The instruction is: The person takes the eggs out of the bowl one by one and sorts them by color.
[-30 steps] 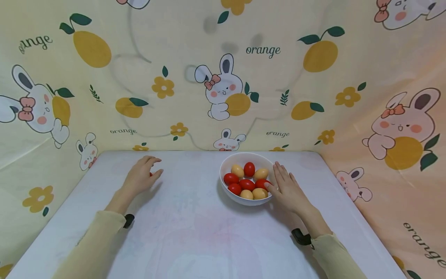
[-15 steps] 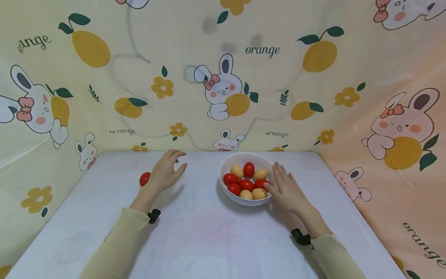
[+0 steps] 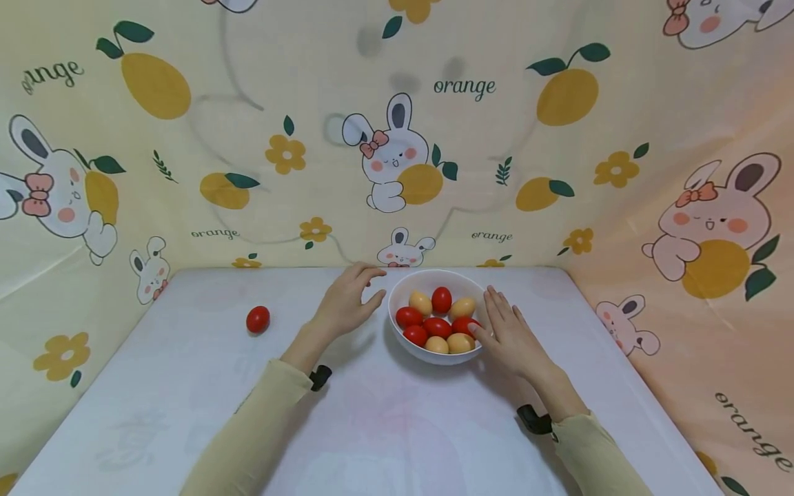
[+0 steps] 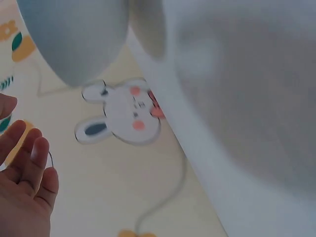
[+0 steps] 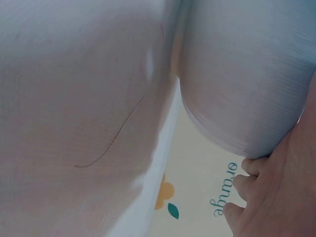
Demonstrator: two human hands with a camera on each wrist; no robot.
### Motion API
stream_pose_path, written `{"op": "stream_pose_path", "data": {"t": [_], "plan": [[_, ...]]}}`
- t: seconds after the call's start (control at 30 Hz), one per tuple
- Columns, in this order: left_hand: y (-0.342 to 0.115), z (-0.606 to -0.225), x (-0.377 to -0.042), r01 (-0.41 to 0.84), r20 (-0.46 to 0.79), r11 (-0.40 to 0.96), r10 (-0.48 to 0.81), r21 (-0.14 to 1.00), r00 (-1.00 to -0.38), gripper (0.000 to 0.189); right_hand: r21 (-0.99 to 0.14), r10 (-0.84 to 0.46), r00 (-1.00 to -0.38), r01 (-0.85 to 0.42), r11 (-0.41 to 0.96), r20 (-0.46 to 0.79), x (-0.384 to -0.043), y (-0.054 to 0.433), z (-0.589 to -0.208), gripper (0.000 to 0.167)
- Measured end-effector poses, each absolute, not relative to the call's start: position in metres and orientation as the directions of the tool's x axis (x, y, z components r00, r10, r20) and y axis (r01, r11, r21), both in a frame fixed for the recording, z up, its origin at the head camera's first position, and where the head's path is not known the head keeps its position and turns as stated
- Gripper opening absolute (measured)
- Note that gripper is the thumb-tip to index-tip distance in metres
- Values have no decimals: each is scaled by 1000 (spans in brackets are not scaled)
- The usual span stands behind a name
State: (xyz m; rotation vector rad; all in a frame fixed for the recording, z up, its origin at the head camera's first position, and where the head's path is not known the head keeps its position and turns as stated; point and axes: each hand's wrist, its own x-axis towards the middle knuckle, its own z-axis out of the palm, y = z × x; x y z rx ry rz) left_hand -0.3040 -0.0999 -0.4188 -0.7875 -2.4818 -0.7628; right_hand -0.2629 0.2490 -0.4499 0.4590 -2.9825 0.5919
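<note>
A white bowl [image 3: 414,355] stands toward the back, right of the table's middle. Inside lie several red egg-shaped pieces [image 3: 437,327] and several tan egg-shaped pieces [image 3: 460,343], like small tomatoes or eggs. My right hand [image 3: 515,341] rests against the bowl's right side with straight fingers, its thumb over the rim. In the right wrist view its fingertips lie along the bowl's outer wall [image 5: 242,89]. My left hand [image 3: 344,303] holds nothing, thumb and fingers apart, right beside the bowl's left rim. One more red egg-shaped piece [image 3: 258,319] lies on the table, left of that hand.
The table [image 3: 372,427] has a white cover and ends at a patterned cloth backdrop [image 3: 322,89]. More of this cloth hangs at both sides. Each wrist carries a black camera strap, such as the left wrist camera [image 3: 320,377].
My left hand has moved right, away from the red piece at the left, which now shows fully, and up to the bowl. The right hand and bowl stay put.
</note>
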Motion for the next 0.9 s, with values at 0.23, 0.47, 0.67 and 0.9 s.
{"op": "stream_pose_path", "data": {"t": [0.23, 0.47, 0.67, 0.9], "plan": [[-67, -412, -310, 655, 484, 683, 476, 323, -734, 38, -368, -276, -953, -304, 879, 128, -263, 249, -449, 88], [-41, -407, -320, 671, 388, 692, 560, 266, -732, 37, -362, -276, -953, -303, 882, 127, -264, 249, -450, 88], [-23, -410, -333, 706, 331, 670, 629, 231, -704, 37, -368, -269, -955, -296, 882, 122, -264, 248, -448, 88], [-9, -414, -345, 733, 246, 666, 694, 137, -676, 38, -366, -282, -950, -312, 877, 133, -263, 249, -448, 88]]}}
